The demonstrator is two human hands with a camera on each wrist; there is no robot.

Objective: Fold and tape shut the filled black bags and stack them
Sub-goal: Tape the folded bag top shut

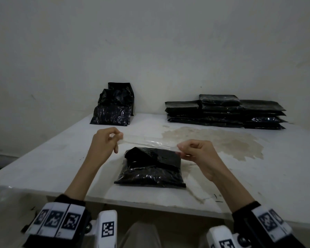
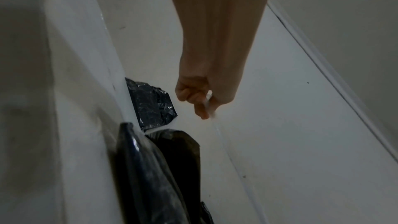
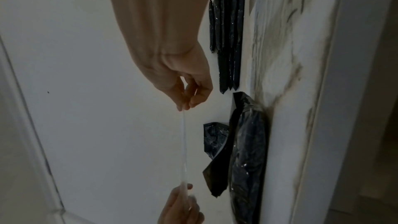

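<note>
Both hands grip one clear tape strip (image 1: pixel 149 143) stretched taut: left hand (image 1: pixel 104 142) pinches one end, right hand (image 1: pixel 197 154) the other. Its long axis runs nine to three, hovering just above the folded bag (image 1: pixel 150 169), which lies toward six from it, equally near both hands. Farther off: unsealed bags (image 1: pixel 113 106) at eleven, apparently three; stacked taped bags (image 1: pixel 225 111) at one, number unclear.

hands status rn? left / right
Left hand: pinching one end of the clear tape strip.
Right hand: pinching the other end.
</note>
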